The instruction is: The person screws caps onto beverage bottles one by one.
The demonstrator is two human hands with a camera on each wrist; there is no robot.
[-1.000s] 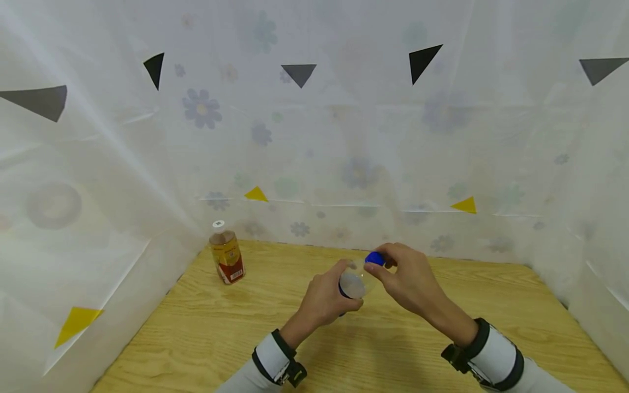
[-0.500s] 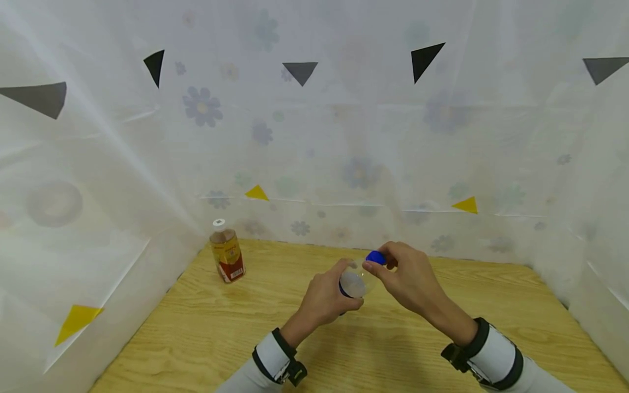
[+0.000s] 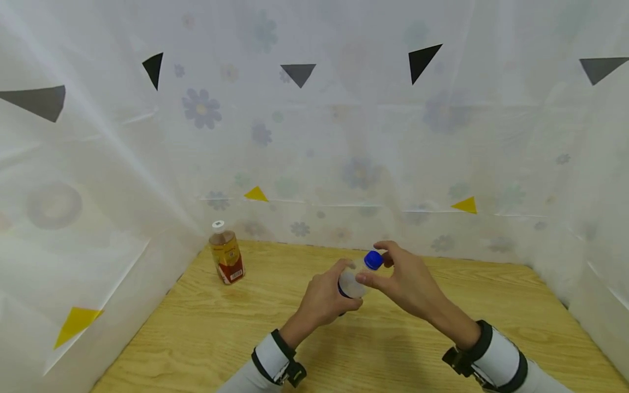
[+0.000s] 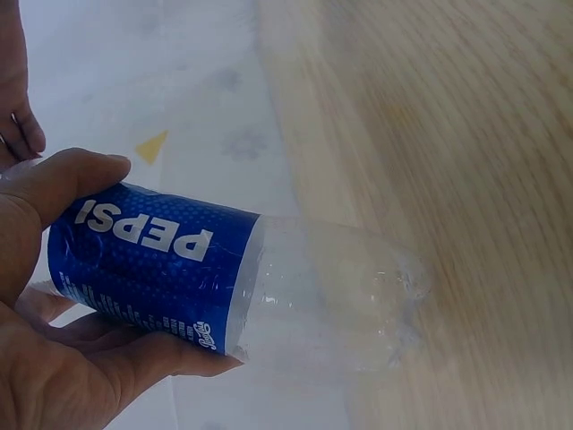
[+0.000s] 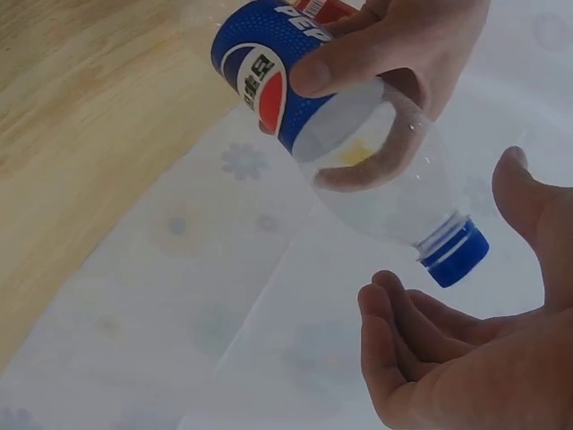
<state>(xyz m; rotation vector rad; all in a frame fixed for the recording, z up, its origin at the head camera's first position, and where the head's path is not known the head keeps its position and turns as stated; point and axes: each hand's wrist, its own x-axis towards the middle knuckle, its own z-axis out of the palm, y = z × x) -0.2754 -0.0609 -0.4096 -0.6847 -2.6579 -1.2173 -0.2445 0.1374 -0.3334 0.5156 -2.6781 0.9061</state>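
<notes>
My left hand (image 3: 321, 297) grips a clear plastic Pepsi bottle (image 4: 309, 291) around its blue label (image 4: 152, 260). The bottle looks empty and is held tilted, its neck toward my right hand (image 3: 411, 281). On the neck sits a blue cap (image 5: 457, 255). In the right wrist view, the right hand's thumb (image 5: 524, 193) and bent fingers (image 5: 403, 331) stand apart on either side of the cap, with a gap around it.
A bottle of amber liquid (image 3: 227, 256) with a white cap and a yellow and red label stands at the table's back left. The wooden table (image 3: 196, 333) is bounded by patterned white sheeting (image 3: 314, 142) behind and at both sides.
My right hand has let go of the blue cap, its thumb and fingers spreading apart. The left hand keeps its grip on the Pepsi bottle, nearly unmoved.
</notes>
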